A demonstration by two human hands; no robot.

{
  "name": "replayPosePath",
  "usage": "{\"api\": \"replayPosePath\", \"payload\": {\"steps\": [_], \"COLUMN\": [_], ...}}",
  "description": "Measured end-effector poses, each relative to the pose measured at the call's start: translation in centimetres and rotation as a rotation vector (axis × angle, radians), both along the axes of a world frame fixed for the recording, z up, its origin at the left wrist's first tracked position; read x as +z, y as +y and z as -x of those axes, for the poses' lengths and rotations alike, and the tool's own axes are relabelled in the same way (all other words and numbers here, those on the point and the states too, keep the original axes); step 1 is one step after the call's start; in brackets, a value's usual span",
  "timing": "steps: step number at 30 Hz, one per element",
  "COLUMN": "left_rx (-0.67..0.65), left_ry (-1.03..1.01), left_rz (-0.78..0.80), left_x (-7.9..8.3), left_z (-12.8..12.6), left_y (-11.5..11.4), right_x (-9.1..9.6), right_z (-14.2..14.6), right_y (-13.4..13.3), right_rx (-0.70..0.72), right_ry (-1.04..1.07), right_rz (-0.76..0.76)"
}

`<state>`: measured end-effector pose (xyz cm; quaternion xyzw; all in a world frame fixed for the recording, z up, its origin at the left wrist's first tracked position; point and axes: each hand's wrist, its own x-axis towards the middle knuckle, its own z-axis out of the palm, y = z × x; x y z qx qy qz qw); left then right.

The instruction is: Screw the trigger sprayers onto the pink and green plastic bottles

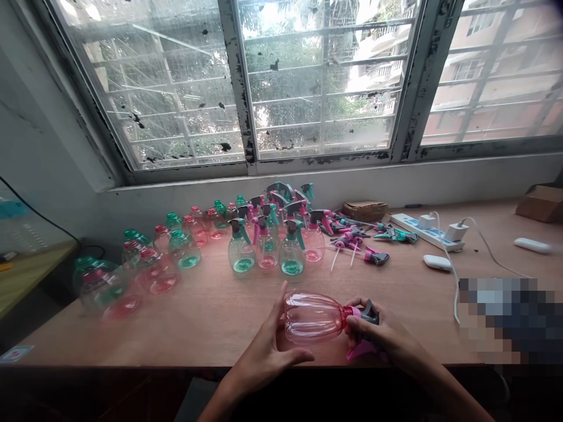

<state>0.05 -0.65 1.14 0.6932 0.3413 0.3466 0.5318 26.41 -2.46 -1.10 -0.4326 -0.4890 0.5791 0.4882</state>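
Note:
A clear pink spray bottle [313,317] lies on its side above the near edge of the wooden table [211,316]. My left hand [268,346] wraps round its body from below and the left. My right hand [373,335] is closed on the grey and pink trigger spray head [368,316] at the bottle's neck. Several finished pink and green bottles with spray heads [272,246] stand just behind.
Several capless pink and green bottles [149,264] stand at the left. Loose spray heads [360,240] lie right of centre, beside a white power strip [424,231] with cables. A cardboard box [543,202] sits far right, and the window wall runs behind.

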Motion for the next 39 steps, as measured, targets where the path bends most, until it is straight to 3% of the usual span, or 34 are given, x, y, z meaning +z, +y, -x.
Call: {"api": "replayPosePath", "payload": {"steps": [5, 9, 15, 20, 26, 31, 39], "left_rx": [-0.042, 0.031, 0.005, 0.03, 0.014, -0.027, -0.011], "left_ry": [-0.042, 0.031, -0.037, -0.022, -0.094, -0.06, -0.108], "left_rz": [0.004, -0.085, 0.028, -0.024, 0.078, -0.006, 0.073], "left_x": [0.27, -0.1, 0.21, 0.03, -0.51, -0.38, -0.07], "left_z": [0.06, 0.17, -0.09, -0.08, 0.22, 0.29, 0.01], "left_y": [-0.14, -0.19, -0.12, -0.09, 0.22, 0.26, 0.08], "right_x": [-0.62, -0.52, -0.31, 0.0, -0.17, -0.56, -0.66], "right_z": [-0.05, 0.01, 0.03, 0.08, 0.05, -0.16, -0.15], "right_y": [0.29, 0.25, 0.13, 0.07, 0.13, 0.39, 0.28], "right_rx": [-0.014, -0.011, -0.013, -0.039, -0.011, -0.007, 0.008], "right_ry": [-0.011, 0.0, 0.017, 0.024, 0.008, 0.04, -0.017], "right_rz": [-0.018, -0.012, -0.011, 0.007, 0.002, -0.001, -0.01]}}
